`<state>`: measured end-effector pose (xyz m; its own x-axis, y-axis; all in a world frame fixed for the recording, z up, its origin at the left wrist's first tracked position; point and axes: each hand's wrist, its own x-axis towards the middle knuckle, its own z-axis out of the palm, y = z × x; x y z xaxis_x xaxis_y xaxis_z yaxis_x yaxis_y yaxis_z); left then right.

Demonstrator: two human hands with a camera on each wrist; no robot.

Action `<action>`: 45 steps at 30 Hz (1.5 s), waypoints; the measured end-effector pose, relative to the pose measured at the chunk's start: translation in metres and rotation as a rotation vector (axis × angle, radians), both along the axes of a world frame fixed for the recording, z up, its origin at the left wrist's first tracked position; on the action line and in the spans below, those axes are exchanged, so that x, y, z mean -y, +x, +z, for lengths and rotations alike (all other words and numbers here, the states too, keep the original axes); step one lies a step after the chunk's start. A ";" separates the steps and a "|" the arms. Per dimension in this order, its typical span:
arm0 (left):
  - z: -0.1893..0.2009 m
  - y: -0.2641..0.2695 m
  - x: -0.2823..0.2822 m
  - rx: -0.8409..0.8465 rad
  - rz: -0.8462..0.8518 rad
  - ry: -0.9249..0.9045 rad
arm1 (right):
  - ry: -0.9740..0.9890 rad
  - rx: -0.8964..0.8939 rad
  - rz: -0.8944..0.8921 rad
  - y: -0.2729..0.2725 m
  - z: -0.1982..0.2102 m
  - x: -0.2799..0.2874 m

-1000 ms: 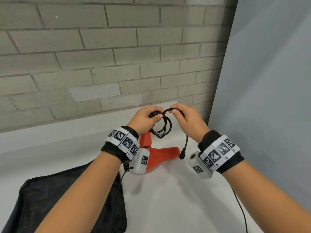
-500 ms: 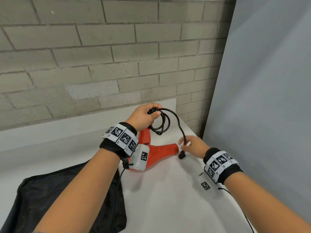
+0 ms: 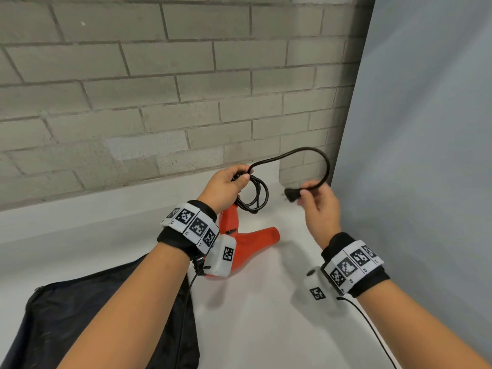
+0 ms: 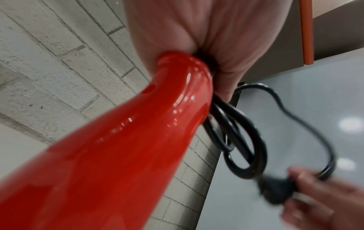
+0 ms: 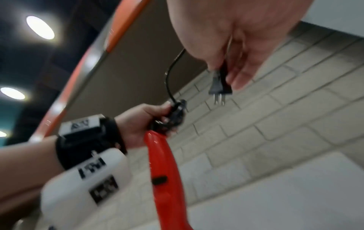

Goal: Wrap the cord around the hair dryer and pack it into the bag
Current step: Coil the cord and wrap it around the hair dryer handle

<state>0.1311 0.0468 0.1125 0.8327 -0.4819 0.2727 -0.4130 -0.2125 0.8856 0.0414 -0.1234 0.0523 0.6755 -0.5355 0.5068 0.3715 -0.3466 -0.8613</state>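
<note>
We saw the white table running up to the brick wall, and the black bag lay slack and crumpled at its near left, partly under our left forearm. Next in size was the hair dryer, glossy red-orange plastic with a dark switch on its handle; its nozzle pointed right, low over the table just beyond the bag, and we couldn't tell whether it touched the surface. Our left hand was wrapped tight round the top end of the handle, fingers also pinning several black loops of the cord, which hung bunched just beside the handle. From that fist the free length of cord arched up and over to the right, thin, black and rubbery. Our right hand was raised above the table and pinched the plug between thumb and fingers, two metal prongs sticking out bare, well apart from the coils.
</note>
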 end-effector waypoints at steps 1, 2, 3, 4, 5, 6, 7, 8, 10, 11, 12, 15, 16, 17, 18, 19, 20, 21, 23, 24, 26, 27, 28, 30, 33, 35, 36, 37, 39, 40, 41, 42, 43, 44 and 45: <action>0.000 0.000 0.000 0.008 0.001 -0.001 | 0.043 0.134 0.023 -0.003 0.010 -0.008; 0.000 0.000 0.000 0.013 0.002 0.000 | 0.066 0.223 0.064 -0.005 0.019 -0.016; -0.001 0.000 0.000 0.017 0.004 -0.001 | 0.062 0.255 0.108 -0.007 0.026 -0.023; -0.001 0.001 0.000 0.018 0.005 -0.003 | 0.038 0.243 0.148 -0.007 0.030 -0.030; -0.001 0.001 -0.001 0.017 0.005 -0.005 | 0.005 0.199 0.174 -0.006 0.032 -0.035; -0.001 0.001 -0.001 0.018 0.005 -0.004 | -0.031 0.140 0.180 -0.004 0.032 -0.039; -0.001 0.002 -0.002 0.019 0.006 0.000 | -0.064 0.082 0.178 -0.001 0.030 -0.042; -0.001 0.003 -0.002 0.020 0.009 0.005 | -0.094 0.039 0.171 0.002 0.028 -0.045; -0.001 0.003 -0.002 0.012 0.010 0.003 | -0.138 -0.012 0.147 0.011 0.024 -0.048; -0.001 0.003 -0.002 0.009 0.003 -0.007 | -0.156 -0.035 0.135 0.015 0.023 -0.049; -0.001 0.003 -0.002 0.010 -0.006 -0.015 | -0.174 -0.055 0.126 0.019 0.023 -0.051; 0.000 0.001 -0.002 0.005 -0.041 -0.029 | -0.277 -0.025 0.045 0.028 0.021 -0.059; 0.000 0.001 -0.003 -0.014 -0.054 -0.033 | -0.299 -0.001 0.006 0.031 0.020 -0.062; -0.001 0.000 -0.003 -0.040 -0.073 -0.037 | -0.285 0.009 -0.005 0.034 0.019 -0.065; -0.001 -0.001 -0.003 -0.064 -0.098 -0.041 | -0.237 -0.009 0.025 0.038 0.019 -0.067; -0.002 -0.003 -0.003 -0.081 -0.121 -0.049 | -0.179 -0.065 0.088 0.041 0.019 -0.068; -0.003 -0.003 -0.004 -0.089 -0.129 -0.056 | -0.132 -0.129 0.165 0.044 0.020 -0.067; -0.004 -0.003 -0.004 -0.094 -0.122 -0.059 | -0.107 -0.187 0.233 0.047 0.019 -0.066; -0.004 -0.003 -0.006 -0.110 -0.100 -0.066 | -0.105 -0.253 0.317 0.048 0.019 -0.063; -0.004 -0.003 -0.007 -0.125 -0.100 -0.080 | -0.120 -0.264 0.328 0.047 0.019 -0.061; -0.002 -0.003 -0.008 -0.138 -0.109 -0.092 | -0.196 -0.260 0.308 0.044 0.017 -0.055; -0.001 -0.003 -0.008 -0.135 -0.113 -0.094 | -0.256 -0.260 0.306 0.042 0.015 -0.052; -0.001 -0.003 -0.008 -0.133 -0.116 -0.101 | -0.325 -0.275 0.312 0.039 0.013 -0.047; 0.000 -0.003 -0.007 -0.161 -0.124 -0.125 | -0.462 -0.344 0.333 0.030 0.007 -0.039; 0.000 -0.001 -0.005 -0.191 -0.136 -0.138 | -0.620 -0.565 0.276 0.023 -0.008 -0.023; 0.000 0.000 -0.003 -0.200 -0.132 -0.140 | -0.635 -0.778 0.222 0.022 -0.019 -0.009; 0.000 0.001 -0.003 -0.198 -0.124 -0.142 | -0.640 -0.896 0.222 0.020 -0.024 -0.004; 0.001 0.001 -0.002 -0.190 -0.115 -0.142 | -0.678 -1.008 0.226 0.018 -0.027 0.001; 0.001 0.002 -0.001 -0.169 -0.107 -0.126 | -0.732 -1.175 0.212 0.015 -0.032 0.009; 0.002 0.001 -0.001 -0.162 -0.111 -0.109 | -0.762 -1.234 0.203 0.014 -0.032 0.010; 0.002 0.001 -0.001 -0.156 -0.115 -0.091 | -0.793 -1.270 0.200 0.013 -0.031 0.011; 0.003 0.001 0.000 -0.151 -0.114 -0.078 | -0.831 -1.301 0.205 0.015 -0.032 0.013; 0.003 0.000 0.000 -0.147 -0.111 -0.073 | -0.881 -1.326 0.208 0.018 -0.031 0.013; 0.004 0.000 -0.001 -0.143 -0.107 -0.074 | -0.900 -1.337 0.201 0.019 -0.030 0.012; 0.004 0.000 -0.002 -0.139 -0.107 -0.077 | -0.927 -1.326 0.197 0.020 -0.028 0.010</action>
<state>0.1308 0.0490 0.1167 0.8097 -0.5522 0.1986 -0.3026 -0.1031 0.9475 0.0610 -0.1334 0.0245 0.8935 -0.2529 -0.3711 -0.3198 -0.9385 -0.1302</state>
